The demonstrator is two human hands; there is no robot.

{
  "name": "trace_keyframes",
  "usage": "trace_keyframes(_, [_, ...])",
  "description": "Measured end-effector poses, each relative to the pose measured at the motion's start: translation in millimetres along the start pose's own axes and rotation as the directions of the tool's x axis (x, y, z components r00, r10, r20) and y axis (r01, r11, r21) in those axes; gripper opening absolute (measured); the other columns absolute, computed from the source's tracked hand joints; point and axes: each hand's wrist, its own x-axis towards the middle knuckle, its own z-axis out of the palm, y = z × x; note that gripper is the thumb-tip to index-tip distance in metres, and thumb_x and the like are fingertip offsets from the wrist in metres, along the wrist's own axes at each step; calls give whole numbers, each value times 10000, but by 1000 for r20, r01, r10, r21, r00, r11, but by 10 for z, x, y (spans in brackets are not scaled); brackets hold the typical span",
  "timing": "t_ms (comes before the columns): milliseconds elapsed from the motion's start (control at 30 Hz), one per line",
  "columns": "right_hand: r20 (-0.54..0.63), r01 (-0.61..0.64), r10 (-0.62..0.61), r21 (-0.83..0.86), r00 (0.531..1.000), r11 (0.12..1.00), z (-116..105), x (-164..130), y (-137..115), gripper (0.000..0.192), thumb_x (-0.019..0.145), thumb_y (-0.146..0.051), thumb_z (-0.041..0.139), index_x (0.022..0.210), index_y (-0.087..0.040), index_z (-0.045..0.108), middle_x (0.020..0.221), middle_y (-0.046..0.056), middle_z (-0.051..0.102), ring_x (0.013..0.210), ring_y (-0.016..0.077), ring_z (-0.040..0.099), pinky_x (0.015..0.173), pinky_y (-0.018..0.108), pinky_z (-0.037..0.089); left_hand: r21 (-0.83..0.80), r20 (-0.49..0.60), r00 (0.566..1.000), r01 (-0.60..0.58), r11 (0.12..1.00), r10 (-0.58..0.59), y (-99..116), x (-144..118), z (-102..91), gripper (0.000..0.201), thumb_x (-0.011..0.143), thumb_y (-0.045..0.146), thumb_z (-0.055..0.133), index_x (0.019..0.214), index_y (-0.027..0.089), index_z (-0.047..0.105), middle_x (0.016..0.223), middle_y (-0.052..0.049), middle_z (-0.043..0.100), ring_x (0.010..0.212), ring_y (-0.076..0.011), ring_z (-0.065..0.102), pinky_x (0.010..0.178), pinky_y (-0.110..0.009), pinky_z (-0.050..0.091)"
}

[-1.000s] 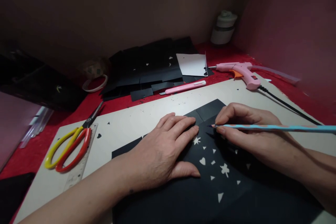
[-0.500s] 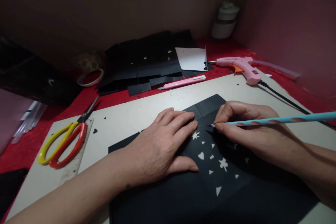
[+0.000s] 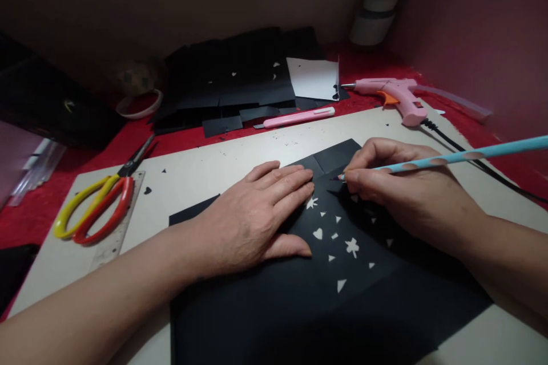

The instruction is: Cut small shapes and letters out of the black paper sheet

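Black card [image 3: 240, 319]: down on the white board [image 3: 188, 182], under both hands, its near edge running off the bottom of the view.
Left hand [image 3: 257, 217]: laid flat on the card, four fingers close together, thumb out to the side.
Right hand [image 3: 394, 182]: pinching a blue pencil [image 3: 500, 150] near its sharpened end, lower fingers tucked from sight.
Pencil tip [image 3: 336, 178]: over the card, just right of the left hand; touching or hovering? Can't tell.
Slip risk: should the left hand ease off, I'd expect the card to skate and the tip to stray.
Tear risk: hard pressure beside the pale shapes [image 3: 352, 247], if they're holes, might rip it.
Hard to see: the shadowed patch under the right hand, any dark marks on black; the pencil's far end is cut off.
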Motion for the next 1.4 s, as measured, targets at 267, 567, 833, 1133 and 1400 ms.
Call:
trace_keyframes(267, [-168,86,-49,221,985,972,-62,55,-78,182,817,-229,803,694,-253,671,615,-28,668,536,108,553,477,269,396,132,11,999,-38,991,37,37,-19,-7,691,1099,601,432,1411,6,592,1509,-265,646,1404,-402,641,1153,-586,542])
trace_keyframes(567, [-370,187,-89,240,925,952,-98,158,-151,157,898,-226,788,814,-262,660,667,-30,692,569,106,577,485,277,394,50,-19,1000,-19,999,20,22,-71,40,666,1076,576,527,1462,35,567,1530,-258,632,1452,-407,599,1194,-619,502])
trace_keyframes(833, [-364,195,-99,236,926,952,-110,173,-138,148,962,-262,736,853,-276,638,696,-34,687,553,102,548,495,260,392,72,-6,999,-43,996,43,16,-59,9,682,1079,564,517,1436,-15,570,1480,-299,656,1388,-446,645,1118,-666,549])
trace_keyframes(1133, [-298,74,42,368,954,927,-144,201,-192,202,1045,-367,605,874,-270,650,628,-9,644,499,128,500,448,285,296,64,-4,999,-34,997,34,13,-75,8,675,1071,560,545,1465,13,556,1509,-273,645,1435,-402,616,1199,-597,502])
trace_keyframes(1400, [-202,63,24,414,979,908,-167,200,-153,302,1043,-457,570,848,-259,687,692,34,656,523,130,496,467,307,298,67,17,999,-34,997,33,11,-56,-9,657,1094,568,484,1452,20,543,1503,-257,655,1434,-391,615,1189,-590,495])
